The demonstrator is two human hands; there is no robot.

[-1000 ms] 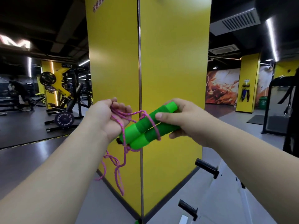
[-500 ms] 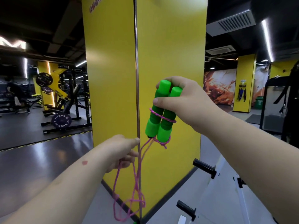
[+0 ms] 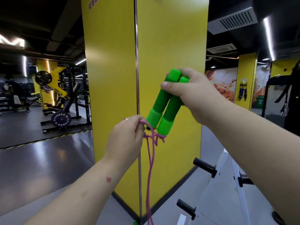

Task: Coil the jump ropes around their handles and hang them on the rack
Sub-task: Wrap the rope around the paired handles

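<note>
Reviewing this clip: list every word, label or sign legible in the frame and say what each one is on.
"FITNESS": white lettering around the rim of the purple weight plate on the gym rack, printed twice.
Red characters at the top of the yellow pillar: too small and cut off to read.
Poster on the far yellow column: too blurred to read.
Green bin: marking unreadable.
Green handles and pink rope: no text visible.

Handles before the pillar, rope hanging below, rack pegs lower right
</note>
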